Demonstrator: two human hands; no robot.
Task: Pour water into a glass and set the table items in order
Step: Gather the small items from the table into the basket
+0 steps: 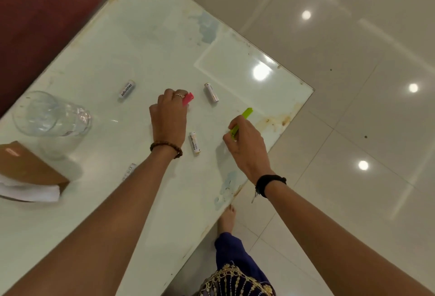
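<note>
My left forearm covers most of a fourth battery (130,170); only its end shows. The pink marker (187,98) is largely hidden under my left hand (168,116), with just one end protruding past the fingers (180,95). The box (28,168) is cut off at the frame edge.

The glass (50,116) stands upright on the counter (146,43), well apart from my left fingers, beyond the wrist side; whether it holds water is hard to tell.

The pink marker's long axis runs away from me and to the right. The green marker (242,121) lies along much the same diagonal, its free end pointing away toward the counter edge.

My left hand is palm-down, fingers clenched on the pink marker. My right hand (244,147) is palm-down, fingers grasping the green marker near its nearer end.

Three batteries lie flat: one (126,90) beyond my left fingers, one (211,92) just beside the pink marker, one (195,142) between my two hands
</note>
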